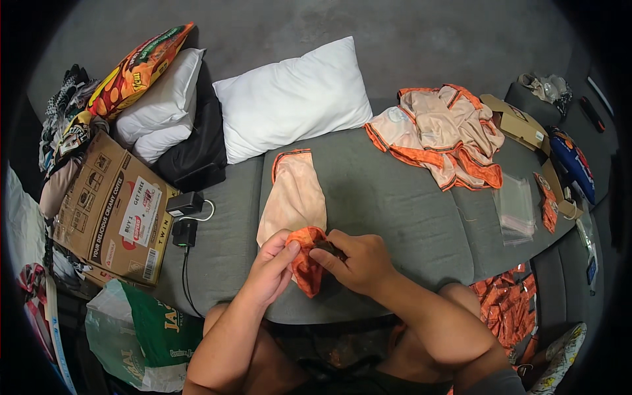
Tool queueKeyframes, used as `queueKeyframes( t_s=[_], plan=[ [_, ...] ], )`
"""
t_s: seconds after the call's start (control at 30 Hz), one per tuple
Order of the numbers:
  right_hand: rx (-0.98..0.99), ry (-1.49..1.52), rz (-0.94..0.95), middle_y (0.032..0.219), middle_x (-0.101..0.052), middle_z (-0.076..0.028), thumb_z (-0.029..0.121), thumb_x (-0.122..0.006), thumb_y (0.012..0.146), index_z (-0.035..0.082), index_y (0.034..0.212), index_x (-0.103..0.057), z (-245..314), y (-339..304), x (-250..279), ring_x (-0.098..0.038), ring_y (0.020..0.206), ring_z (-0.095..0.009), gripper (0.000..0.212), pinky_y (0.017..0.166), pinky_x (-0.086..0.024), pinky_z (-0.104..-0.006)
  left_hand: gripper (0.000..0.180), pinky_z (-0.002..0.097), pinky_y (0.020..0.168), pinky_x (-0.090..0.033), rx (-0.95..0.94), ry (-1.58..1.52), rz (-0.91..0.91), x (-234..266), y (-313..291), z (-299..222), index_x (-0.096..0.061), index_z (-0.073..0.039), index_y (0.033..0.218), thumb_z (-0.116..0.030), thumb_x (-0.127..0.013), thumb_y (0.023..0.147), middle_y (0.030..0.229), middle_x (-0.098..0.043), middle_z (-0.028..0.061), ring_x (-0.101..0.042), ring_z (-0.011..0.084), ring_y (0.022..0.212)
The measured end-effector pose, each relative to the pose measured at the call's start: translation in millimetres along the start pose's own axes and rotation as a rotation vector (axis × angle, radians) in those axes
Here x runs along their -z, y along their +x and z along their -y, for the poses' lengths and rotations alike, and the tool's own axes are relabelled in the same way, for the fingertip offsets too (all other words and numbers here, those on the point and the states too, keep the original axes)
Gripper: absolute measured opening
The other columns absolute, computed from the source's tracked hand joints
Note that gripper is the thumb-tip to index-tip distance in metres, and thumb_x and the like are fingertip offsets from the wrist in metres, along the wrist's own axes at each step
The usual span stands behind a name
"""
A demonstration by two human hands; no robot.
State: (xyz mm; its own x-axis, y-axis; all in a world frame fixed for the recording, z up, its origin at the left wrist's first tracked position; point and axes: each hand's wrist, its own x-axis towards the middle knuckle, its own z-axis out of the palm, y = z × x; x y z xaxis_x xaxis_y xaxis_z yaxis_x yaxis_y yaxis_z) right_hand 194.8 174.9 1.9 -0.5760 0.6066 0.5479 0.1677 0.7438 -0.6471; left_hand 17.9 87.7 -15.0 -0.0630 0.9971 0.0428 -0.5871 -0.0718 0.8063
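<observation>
A peach fabric piece with orange trim (296,197) lies lengthwise on the grey sofa seat, shaped like a sleeve. My left hand (266,266) pinches its near end, where the orange patterned cloth (306,266) bunches and hangs over the seat's front. Close against that cloth, my right hand (362,260) is closed around a small dark object (334,250). Its kind cannot be made out, as the fingers cover most of it. Farther right, a peach and orange garment (447,135) lies crumpled on the seat.
A white pillow (296,99) rests at the back. On the left stand a cardboard box (108,210), black adapters with cables (184,232) and a green and white bag (145,336). Clear plastic sleeves (515,209) and an open carton (517,125) lie right; orange packets (503,306) sit lower right.
</observation>
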Motion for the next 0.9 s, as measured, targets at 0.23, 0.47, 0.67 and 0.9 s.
queueKeyframes(
  t_s=[0.23, 0.47, 0.67, 0.9],
  plan=[
    [0.0, 0.026, -0.025, 0.056, -0.057, -0.009, 0.042, -0.063, 0.092, 0.006, 0.079, -0.061, -9, -2, -3, -0.058, 0.048, -0.025, 0.038, 0.046, -0.044, -0.0366, 0.017, 0.0301, 0.091, -0.05, 0.011, 0.008, 0.014, -2, 1, 1, -0.057, -0.002, 0.113, -0.013, -0.049, 0.102, 0.112, -0.065, 0.0088, -0.063, 0.015, 0.102],
    [-0.326, 0.448, 0.283, 0.055, -0.051, -0.001, 0.033, -0.064, 0.094, 0.003, 0.087, -0.064, -37, 14, 37, -0.051, 0.048, -0.011, 0.03, 0.046, -0.039, -0.0292, 0.017, 0.0326, 0.094, -0.05, -0.036, -0.013, -0.082, 5, -1, -8, -0.057, -0.003, 0.112, -0.017, -0.052, 0.101, 0.113, -0.065, 0.009, -0.063, 0.0164, 0.104],
    [-0.428, 0.307, 1.688, 0.077, -0.067, -0.005, 0.037, -0.071, 0.086, 0.005, 0.116, -0.065, -24, -39, 0, -0.062, 0.07, -0.017, 0.045, 0.065, -0.05, -0.0313, 0.026, 0.0403, 0.1, -0.048, -0.116, -0.047, -0.103, 15, 14, -24, -0.052, -0.005, 0.119, -0.022, -0.053, 0.101, 0.119, -0.061, 0.0104, -0.06, 0.022, 0.112],
    [-0.235, 0.193, 0.919, 0.089, -0.07, -0.011, 0.03, -0.072, 0.084, 0.003, 0.103, -0.066, -37, 0, 16, -0.066, 0.078, -0.02, 0.034, 0.072, -0.051, -0.0334, 0.023, 0.0357, 0.095, -0.051, -0.149, -0.063, -0.164, 20, 8, -28, -0.051, -0.004, 0.117, -0.02, -0.054, 0.101, 0.112, -0.064, 0.009, -0.063, 0.0188, 0.104]
  ],
)
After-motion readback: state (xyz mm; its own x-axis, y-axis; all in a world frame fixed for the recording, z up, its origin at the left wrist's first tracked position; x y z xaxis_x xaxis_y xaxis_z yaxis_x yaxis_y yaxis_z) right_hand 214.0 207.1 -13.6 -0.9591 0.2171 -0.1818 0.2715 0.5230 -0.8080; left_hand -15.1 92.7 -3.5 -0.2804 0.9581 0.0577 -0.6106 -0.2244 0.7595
